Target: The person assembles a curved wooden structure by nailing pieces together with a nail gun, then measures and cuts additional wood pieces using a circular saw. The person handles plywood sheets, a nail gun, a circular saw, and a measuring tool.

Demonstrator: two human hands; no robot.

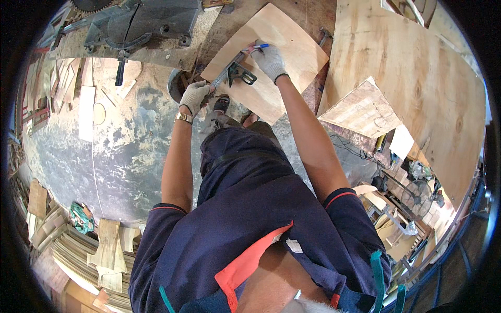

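A piece of plywood (284, 39) lies at an angle on the bench in front of me. Across it rests a combination square with a dark head (241, 75) and a steel rule (223, 75). My left hand (195, 97), in a pale knit glove, is closed on the near end of the rule, at the board's left edge. Also gloved, my right hand (270, 61) grips a blue pen (259, 46) close to the rule's far end. The pen's tip is too small to make out.
A grey metal machine base (141, 26) stands at the far left. A hammer (324, 35) lies right of the board. Large plywood (412, 73) fills the right, with a smaller offcut (365, 109) on it. Stacked wood strips (73, 255) and a fan (416, 198) are nearer.
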